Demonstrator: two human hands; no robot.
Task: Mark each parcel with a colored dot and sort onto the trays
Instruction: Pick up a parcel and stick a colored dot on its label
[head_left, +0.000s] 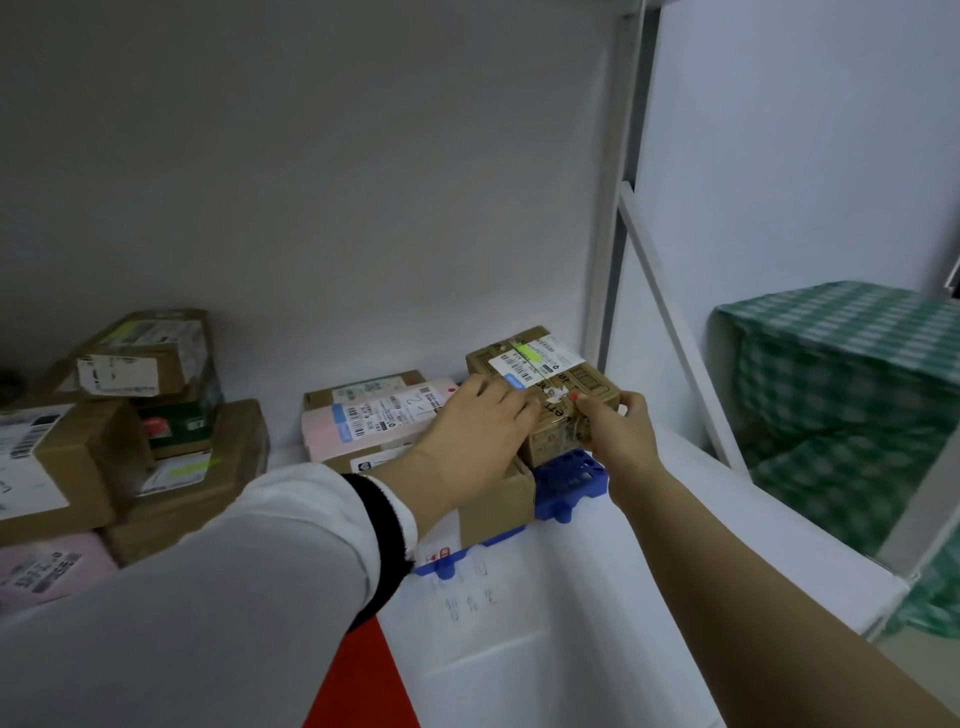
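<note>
A brown cardboard parcel (566, 382) with white labels and a green stripe sits on top of other boxes on the blue tray (569, 483). My left hand (480, 421) presses flat against its left side. My right hand (615, 431) grips its near right corner, and a small red dot (574, 396) shows at the fingertips on the box. A pink parcel (363, 421) and a flat brown one (363, 389) lie just left, partly hidden behind my left arm.
A stack of brown, green and pink parcels (130, 431) fills the left of the white shelf (675, 545). A white shelf post (613, 208) stands right of the parcel. A green checked cloth (841, 389) covers something at far right. A red surface (358, 680) shows below.
</note>
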